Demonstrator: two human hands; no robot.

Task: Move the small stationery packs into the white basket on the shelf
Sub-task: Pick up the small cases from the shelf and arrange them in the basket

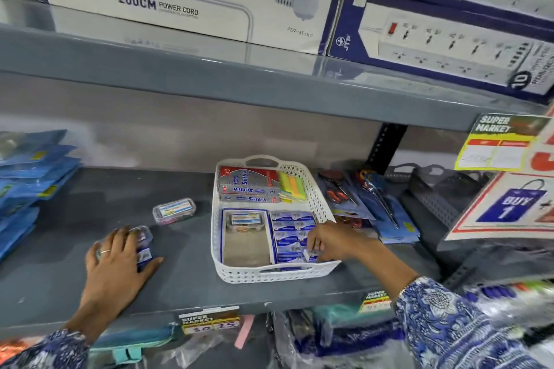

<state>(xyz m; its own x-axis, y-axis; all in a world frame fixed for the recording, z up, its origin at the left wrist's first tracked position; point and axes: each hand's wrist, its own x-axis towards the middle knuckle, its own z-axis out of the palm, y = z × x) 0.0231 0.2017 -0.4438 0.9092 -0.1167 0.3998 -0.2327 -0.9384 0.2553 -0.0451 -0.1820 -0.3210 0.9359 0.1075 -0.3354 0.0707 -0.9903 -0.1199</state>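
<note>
A white perforated basket [322,205] stands on the grey shelf [180,272]. It holds red-and-silver boxes, bright sticky notes, a clear plastic case and rows of small blue packs [292,231]. My right hand [331,241] reaches into the basket's right front corner, its fingers pinching a small blue-and-white pack [310,255] among the rows. My left hand [117,257] rests on the shelf to the basket's left, covering a clear plastic case and a small blue pack [144,255]. Another clear case [174,210] with a coloured label lies loose between my left hand and the basket.
Blue packets [33,177] are stacked at the shelf's left end. Carded scissors [374,198] lie right of the basket, with a dark grey basket [434,195] and hanging price signs [503,177] beyond. Power-strip boxes [186,6] fill the upper shelf.
</note>
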